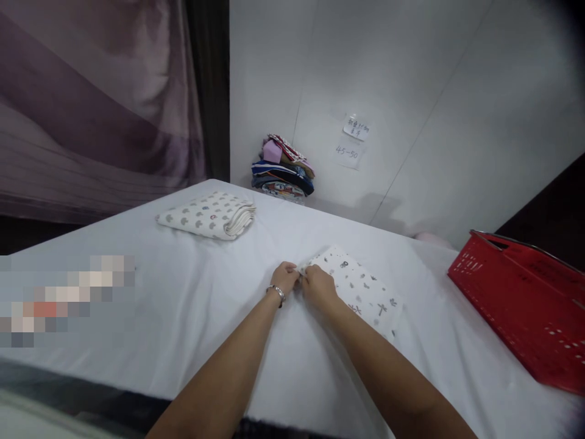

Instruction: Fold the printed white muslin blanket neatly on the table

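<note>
A small white patterned cloth (361,289) lies flat on the white table cover (192,305), right of centre. My left hand (284,277), with a silver bracelet on the wrist, pinches the cloth's near left corner. My right hand (320,285) rests beside it, fingers closed on the same edge of the cloth. The two hands touch each other at that corner.
A folded stack of the same patterned cloth (208,214) sits at the far left of the table. A pile of coloured fabrics (282,171) leans against the back wall under two paper notes (351,143). A red plastic basket (525,305) lies at the right edge.
</note>
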Demonstrator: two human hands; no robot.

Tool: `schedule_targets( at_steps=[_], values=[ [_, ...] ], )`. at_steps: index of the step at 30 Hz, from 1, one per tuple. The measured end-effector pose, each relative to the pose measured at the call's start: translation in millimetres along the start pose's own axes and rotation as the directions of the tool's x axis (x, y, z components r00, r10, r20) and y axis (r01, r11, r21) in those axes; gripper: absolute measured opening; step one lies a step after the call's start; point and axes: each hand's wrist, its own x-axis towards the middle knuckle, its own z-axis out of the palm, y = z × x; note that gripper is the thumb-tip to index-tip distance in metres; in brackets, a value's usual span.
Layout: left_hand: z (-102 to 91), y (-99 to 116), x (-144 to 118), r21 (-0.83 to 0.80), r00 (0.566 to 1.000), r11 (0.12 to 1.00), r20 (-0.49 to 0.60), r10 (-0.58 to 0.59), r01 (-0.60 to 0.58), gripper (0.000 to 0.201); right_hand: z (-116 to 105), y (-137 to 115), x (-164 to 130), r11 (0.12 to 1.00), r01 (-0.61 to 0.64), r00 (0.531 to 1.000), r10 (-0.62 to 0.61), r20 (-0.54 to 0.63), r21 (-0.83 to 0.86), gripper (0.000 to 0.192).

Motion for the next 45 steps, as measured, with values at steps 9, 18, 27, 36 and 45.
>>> schedule_targets(
  at_steps=[9, 18, 27, 36, 45],
  values=[
    [-0.4, 4.6, -3.1, -0.014, 1.000, 1.000, 0.007, 0.027, -0.027, 0.023, 4.0, -5.1, -5.5, 1.000, -0.016, 1.000, 0.016, -0.003, -0.022, 0.028],
    [-11.8, 0.4, -1.1, 0.254, 0.973, 0.948, -0.076, 0.216, -0.190, 0.016, 2.7, 13.2, 3.9, 0.979, -0.128, 0.989, 0.138, -0.052, 0.161, 0.017],
    [-0.9, 7.2, -7.3, 0.554, 0.968, 0.807, -0.006, 0.251, -0.206, 0.013, 3.3, 12.8, 4.1, 0.967, -0.149, 0.979, 0.174, -0.104, 0.209, 0.017],
    [-4.8, 5.7, -4.4, 0.282, 0.975, 0.935, 0.000, 0.222, -0.213, 0.015, 0.9, 12.7, 2.0, 0.955, -0.134, 0.976, 0.173, -0.129, 0.264, 0.017],
    [-4.8, 12.0, -9.9, 0.188, 0.996, 0.979, 0.045, 0.073, -0.081, 0.011, 4.0, 10.6, 1.8, 0.967, -0.140, 0.982, 0.164, -0.099, 0.214, 0.017]
  ],
)
